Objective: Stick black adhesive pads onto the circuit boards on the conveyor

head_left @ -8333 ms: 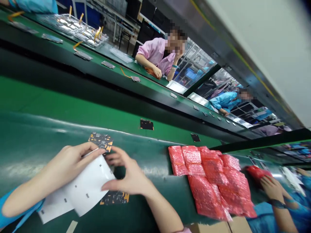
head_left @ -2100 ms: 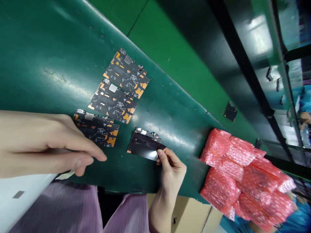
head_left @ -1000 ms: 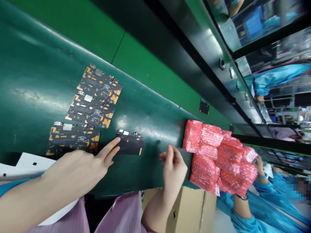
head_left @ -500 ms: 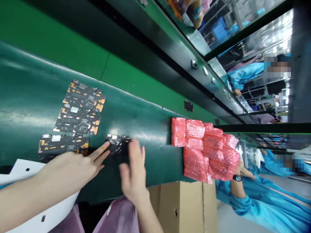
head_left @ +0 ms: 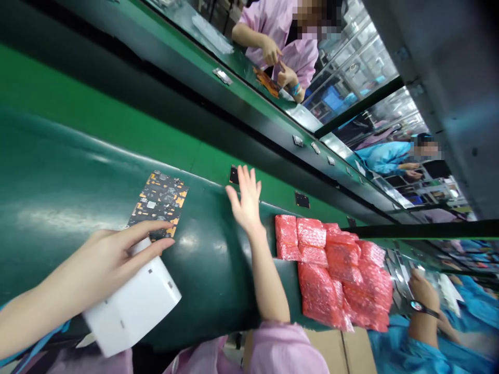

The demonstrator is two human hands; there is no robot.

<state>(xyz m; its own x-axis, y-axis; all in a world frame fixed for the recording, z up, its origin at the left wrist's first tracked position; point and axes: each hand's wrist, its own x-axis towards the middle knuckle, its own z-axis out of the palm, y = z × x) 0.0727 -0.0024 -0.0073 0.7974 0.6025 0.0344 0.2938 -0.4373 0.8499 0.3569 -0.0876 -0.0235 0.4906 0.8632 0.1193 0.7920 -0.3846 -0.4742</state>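
Beyond the dark green bench, my right hand stretches out with spread fingers, holding nothing. Its fingertips are beside a small black circuit board on the bright green strip. My left hand has its thumb and forefinger apart. Those fingertips are at the near right part of some black circuit boards with orange patches, laid in a row. A white sheet with small dark squares is under this hand and tilts toward my lap; whether the hand touches it is hidden.
Red bubble-wrap packs are heaped at the right of the bench. Another black board lies on the green strip. Small metal parts sit on the far ledge. Co-workers are across and at the right; a cardboard box stands below.
My right hand went from the bench up to the green strip, where a black board now lies. The left hand moved toward the row of boards. The white sheet shifted right; the view also shifted.
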